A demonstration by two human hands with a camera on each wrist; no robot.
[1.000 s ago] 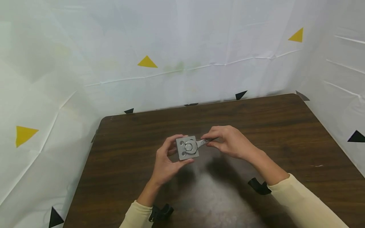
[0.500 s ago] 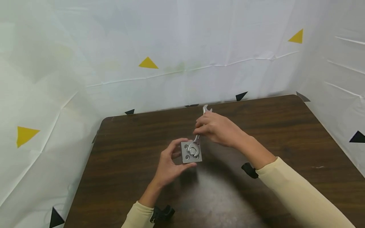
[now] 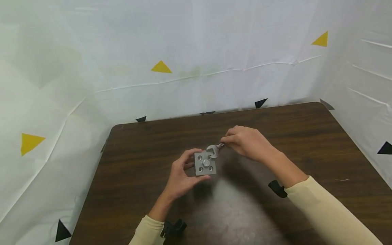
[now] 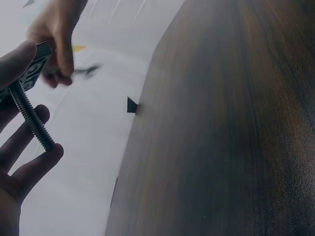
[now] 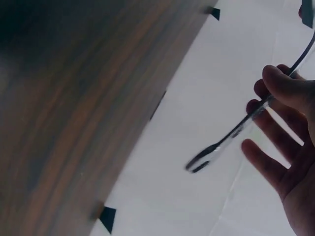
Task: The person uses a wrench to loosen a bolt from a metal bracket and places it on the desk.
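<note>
A dark wooden surface (image 3: 306, 143) fills the lower half of the head view, backed by white sheeting with yellow and black triangle marks.

Both hands are raised above its middle. The left hand (image 3: 180, 177) holds a square grey plate (image 3: 205, 164) by its edges, thumb on the near side and fingers on the far side, curled round it. The plate has four corner holes and a bolt (image 3: 206, 163) through its centre; the left wrist view shows the bolt's threaded shank (image 4: 32, 120) sticking out below the plate, past the fingers.

The right hand (image 3: 248, 143) pinches the handle of a small wrench (image 3: 214, 149) between thumb and fingers. The wrench's open head sits just beside the plate's far right corner, off the bolt head — near it, not on it.

As a judgement: the bolt is seated in the plate and the wrench is out and in hand, but it is not engaged now. What remains, if anything, is fitting it to the bolt head and turning.

Hard to make out: whether a nut sits on the shank — the left wrist view cuts the plate off at the frame edge and is blurred. In the right wrist view the wrench (image 5: 231, 135) is smeared, and its far end leaves the frame. How tight the bolt is cannot be told.
</note>
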